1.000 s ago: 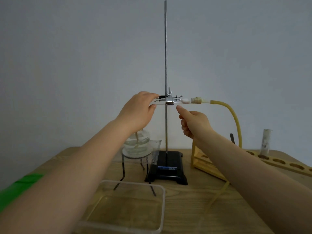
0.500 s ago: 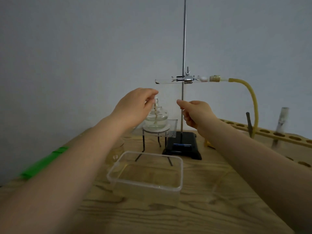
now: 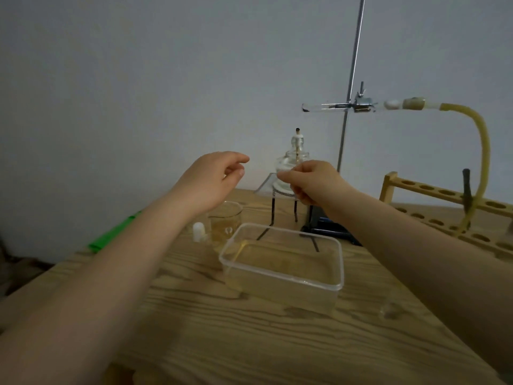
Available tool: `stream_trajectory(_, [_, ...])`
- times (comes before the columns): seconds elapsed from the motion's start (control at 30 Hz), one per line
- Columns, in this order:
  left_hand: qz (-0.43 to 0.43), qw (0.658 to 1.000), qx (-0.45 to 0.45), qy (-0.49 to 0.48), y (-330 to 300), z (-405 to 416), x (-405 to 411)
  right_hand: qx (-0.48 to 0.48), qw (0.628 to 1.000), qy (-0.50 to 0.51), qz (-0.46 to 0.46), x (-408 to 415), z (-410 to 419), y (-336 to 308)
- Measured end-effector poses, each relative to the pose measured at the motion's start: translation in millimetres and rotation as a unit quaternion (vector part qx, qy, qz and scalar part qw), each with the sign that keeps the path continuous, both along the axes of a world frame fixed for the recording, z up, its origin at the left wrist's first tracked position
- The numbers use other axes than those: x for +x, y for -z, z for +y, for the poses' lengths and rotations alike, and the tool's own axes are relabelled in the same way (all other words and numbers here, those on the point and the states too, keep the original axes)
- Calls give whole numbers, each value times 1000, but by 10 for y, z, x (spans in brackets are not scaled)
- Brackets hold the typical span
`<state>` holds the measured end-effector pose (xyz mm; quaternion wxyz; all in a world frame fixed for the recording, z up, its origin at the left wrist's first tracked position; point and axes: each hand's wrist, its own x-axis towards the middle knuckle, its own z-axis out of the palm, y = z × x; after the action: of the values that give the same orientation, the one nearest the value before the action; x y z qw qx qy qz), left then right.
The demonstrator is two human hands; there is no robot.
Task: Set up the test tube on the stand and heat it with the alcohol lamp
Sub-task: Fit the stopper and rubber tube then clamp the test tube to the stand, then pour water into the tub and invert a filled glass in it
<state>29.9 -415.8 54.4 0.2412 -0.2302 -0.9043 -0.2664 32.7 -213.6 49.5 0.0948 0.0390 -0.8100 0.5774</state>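
Before 1 alcohol lamp (image 3: 294, 159), 2 hands, left hand (image 3: 210, 180) and right hand (image 3: 313, 180), hover, grips loosely curled, empty.

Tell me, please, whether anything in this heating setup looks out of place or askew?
Yes: the alcohol lamp on its tripod stands left of and well below the clamped test tube, not under it, and its wick shows no flame. The tube lies roughly level. Nothing looks spilled or broken.

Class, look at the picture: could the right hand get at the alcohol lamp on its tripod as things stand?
Probably yes. The right hand hovers just in front of the alcohol lamp, holding nothing, with nothing visible between them.
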Motion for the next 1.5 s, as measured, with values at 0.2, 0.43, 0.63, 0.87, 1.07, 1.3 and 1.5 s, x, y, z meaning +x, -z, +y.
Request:
stream_trajectory(0.2, [-34, 999, 27, -17, 200, -307, -69, 51, 998, -34, 5, -97, -396, 135])
stream_trajectory(0.43, [-50, 998, 34, -33, 445, -559, -120, 196, 980, -32, 21, -221, -709, 373])
stream_trajectory(0.63, [-125, 991, 36, -42, 716, -697, -179, 299, 953, -34, -10, -305, -874, 547])
stream_trajectory(0.87, [-249, 967, 9, -46, 1040, -765, -267, 359, 933, -18, -4, -481, -970, 706])
stream_trajectory(1.07, [-241, 969, 48, -34, 1247, -704, -306, 420, 907, -1, 5, -671, -1061, 738])
stream_trajectory(1.3, [-200, 969, 135, -44, 1482, -664, -353, 353, 934, -47, -31, -791, -1085, 712])
stream_trajectory(1.5, [-189, 965, 175, -44, 1505, -707, -369, 295, 950, -82, -60, -888, -1096, 701])
